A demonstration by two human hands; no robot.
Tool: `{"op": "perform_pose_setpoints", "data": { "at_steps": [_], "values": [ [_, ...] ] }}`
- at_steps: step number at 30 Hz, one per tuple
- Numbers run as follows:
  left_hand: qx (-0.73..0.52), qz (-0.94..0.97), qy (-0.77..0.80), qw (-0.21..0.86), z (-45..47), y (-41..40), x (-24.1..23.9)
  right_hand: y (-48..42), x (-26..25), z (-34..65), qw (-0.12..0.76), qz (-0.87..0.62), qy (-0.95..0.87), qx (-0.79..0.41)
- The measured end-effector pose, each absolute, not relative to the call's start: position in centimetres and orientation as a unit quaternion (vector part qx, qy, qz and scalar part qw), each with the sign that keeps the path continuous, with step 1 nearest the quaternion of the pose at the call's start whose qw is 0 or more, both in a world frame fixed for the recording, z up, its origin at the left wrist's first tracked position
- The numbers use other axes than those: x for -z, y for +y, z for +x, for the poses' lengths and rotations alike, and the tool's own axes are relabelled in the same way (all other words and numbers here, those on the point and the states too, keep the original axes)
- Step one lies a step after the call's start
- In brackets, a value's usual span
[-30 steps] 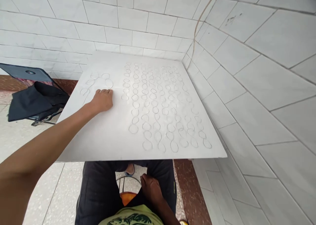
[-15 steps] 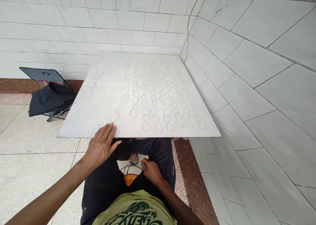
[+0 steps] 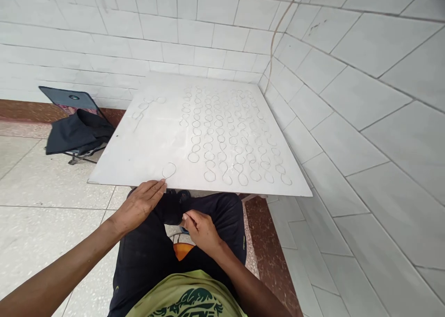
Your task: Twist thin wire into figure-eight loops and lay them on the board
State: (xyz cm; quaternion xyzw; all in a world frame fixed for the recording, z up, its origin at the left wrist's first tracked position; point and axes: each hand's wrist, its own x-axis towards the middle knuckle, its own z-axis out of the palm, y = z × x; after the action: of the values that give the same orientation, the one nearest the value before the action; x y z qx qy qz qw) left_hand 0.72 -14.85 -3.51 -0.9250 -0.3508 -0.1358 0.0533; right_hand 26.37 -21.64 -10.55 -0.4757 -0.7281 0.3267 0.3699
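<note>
A white board [image 3: 146, 150] lies flat in front of me, its near edge over my knees. Several thin wire figure-eight loops [image 3: 225, 131] lie on it in rows. One single wire loop [image 3: 169, 170] lies alone near the front edge. My left hand [image 3: 141, 204] rests at that front edge just below the single loop, fingers stretched out flat and together. My right hand [image 3: 200, 226] is lower, over my lap, with thumb and fingers pinched; what they pinch is too small to see.
A few more wire loops [image 3: 144, 106] lie at the board's far left. White tiled walls [image 3: 365, 104] close off the back and right. A dark folding chair with black cloth [image 3: 78, 131] stands on the floor at the left. An orange stool [image 3: 183, 250] shows between my legs.
My left hand came back from the far left of the board to its near edge, and one wire loop now lies there. My right hand rose slightly and pinched.
</note>
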Motion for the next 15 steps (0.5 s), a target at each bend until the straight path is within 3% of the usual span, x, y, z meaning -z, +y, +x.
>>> {"op": "perform_pose_setpoints", "data": {
  "at_steps": [10, 15],
  "values": [
    [0.174, -0.919, -0.351, 0.047, 0.0, -15.8, 2.8, -19.1, 5.3, 24.5, 0.431, -0.430, -0.764, -0.214],
    [0.234, -0.902, -0.362, 0.023, 0.8, -17.1, 1.8, -18.0, 4.1, 23.5, 0.396, -0.456, -0.788, -0.118]
  ]
}}
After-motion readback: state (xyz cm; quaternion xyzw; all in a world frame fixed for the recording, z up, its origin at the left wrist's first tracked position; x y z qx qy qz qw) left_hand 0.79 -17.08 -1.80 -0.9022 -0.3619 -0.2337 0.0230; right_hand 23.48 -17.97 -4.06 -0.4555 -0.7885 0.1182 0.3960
